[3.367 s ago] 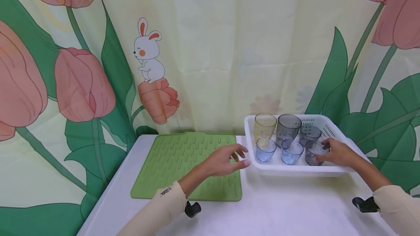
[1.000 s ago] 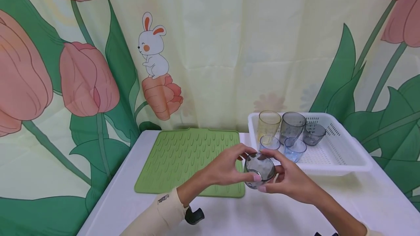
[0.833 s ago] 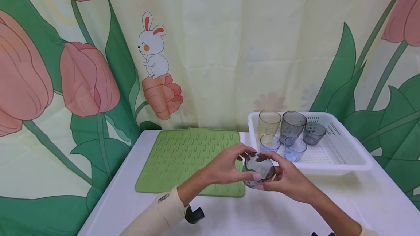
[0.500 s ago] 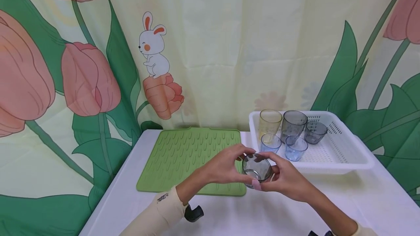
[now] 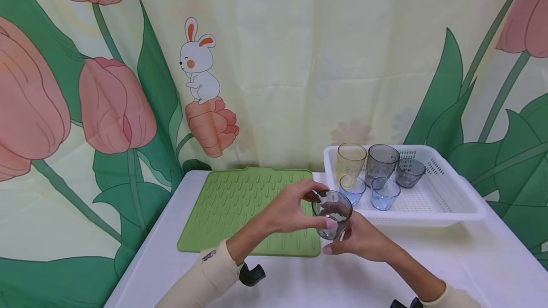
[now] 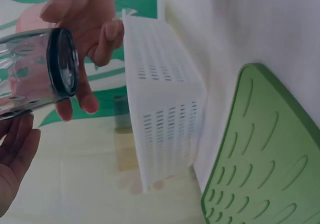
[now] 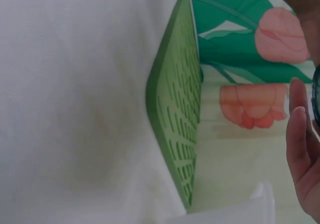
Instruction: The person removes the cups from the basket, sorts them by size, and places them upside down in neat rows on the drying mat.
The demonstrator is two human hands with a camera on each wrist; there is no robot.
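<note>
My left hand [image 5: 291,210] grips a small smoky grey glass [image 5: 331,210], its thumb across the front and fingers behind. The glass is held in the air over the table, just right of the green mat, its mouth tipped up toward the head camera. My right hand [image 5: 364,241] is at the lower right of the glass, its fingers loosely spread. In the left wrist view, the fingers of the right hand [image 6: 87,39] extend past the thick base of the glass [image 6: 62,61]. Only a sliver of the glass [image 7: 316,96] shows in the right wrist view.
A white perforated basket [image 5: 462,208] stands at the right, holding a yellow tumbler [image 5: 351,160], a tall grey tumbler [image 5: 382,163], a short grey glass [image 5: 409,175] and two small blue glasses. A green ridged mat [image 5: 248,208] lies on the white table [image 5: 282,279], before a printed curtain.
The short grey glass has been lifted from the basket's front right and brought between both hands. Within the last half second, my right hand has slackened and slid lower, leaving it in the left.
</note>
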